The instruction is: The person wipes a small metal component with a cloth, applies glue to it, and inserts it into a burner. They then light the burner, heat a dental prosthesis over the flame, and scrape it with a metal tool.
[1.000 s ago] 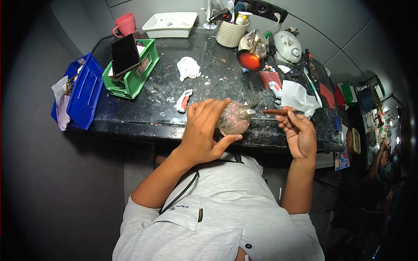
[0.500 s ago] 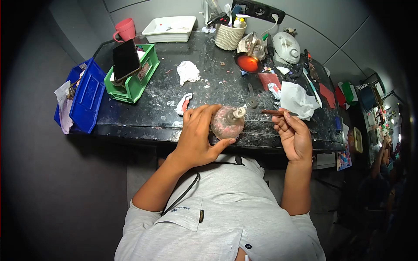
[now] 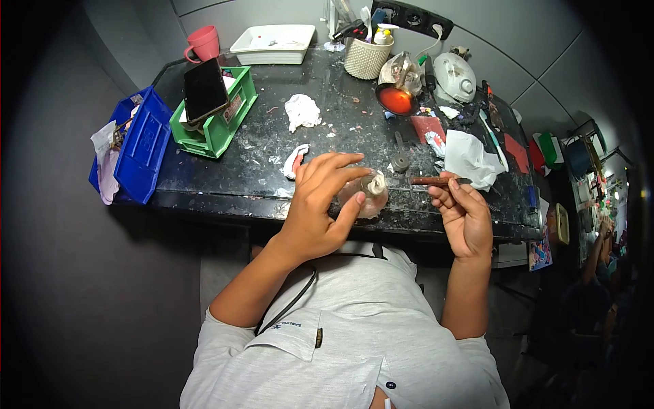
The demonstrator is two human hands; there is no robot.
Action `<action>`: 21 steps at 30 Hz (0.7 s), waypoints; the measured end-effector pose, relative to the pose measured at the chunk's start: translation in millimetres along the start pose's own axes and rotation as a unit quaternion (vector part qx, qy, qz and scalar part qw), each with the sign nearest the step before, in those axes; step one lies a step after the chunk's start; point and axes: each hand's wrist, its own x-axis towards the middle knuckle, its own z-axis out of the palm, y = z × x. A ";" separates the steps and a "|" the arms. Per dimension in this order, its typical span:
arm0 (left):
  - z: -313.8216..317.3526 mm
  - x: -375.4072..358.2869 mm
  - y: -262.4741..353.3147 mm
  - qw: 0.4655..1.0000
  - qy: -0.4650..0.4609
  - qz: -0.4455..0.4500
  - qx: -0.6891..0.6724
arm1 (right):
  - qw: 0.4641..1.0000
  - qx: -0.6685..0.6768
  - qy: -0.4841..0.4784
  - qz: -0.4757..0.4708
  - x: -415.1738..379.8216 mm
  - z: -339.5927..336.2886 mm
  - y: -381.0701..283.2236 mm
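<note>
A round glass spirit lamp (image 3: 368,199) with a pale wick on top stands near the table's front edge, its glass smeared with pinkish residue. My left hand (image 3: 320,201) is at its left side, thumb and fingers apart, partly covering the glass; whether a fingertip touches it is hard to see. Between the thumb and fingers of my right hand (image 3: 466,218) is a wax knife (image 3: 432,181) with a reddish-brown handle, held level just right of the lamp. A small grey round cap (image 3: 400,163) lies behind the lamp.
At the left are a blue bin (image 3: 141,150) and a green bin (image 3: 225,129) with a phone (image 3: 206,90) leaning on it. Behind the lamp sits a dark bowl of red-orange material (image 3: 396,100). Crumpled paper (image 3: 470,160) lies at right, white scraps (image 3: 302,112) at centre.
My left hand has loosened from around the lamp, its fingers lifting up and over it. My right hand still holds the wax knife in nearly the same place. The view has shifted slightly.
</note>
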 end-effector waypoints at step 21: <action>-5.9 22.6 4.6 0.998 0.018 -0.022 -0.054 | 0.998 -0.022 0.006 -0.057 -3.3 3.5 -5.1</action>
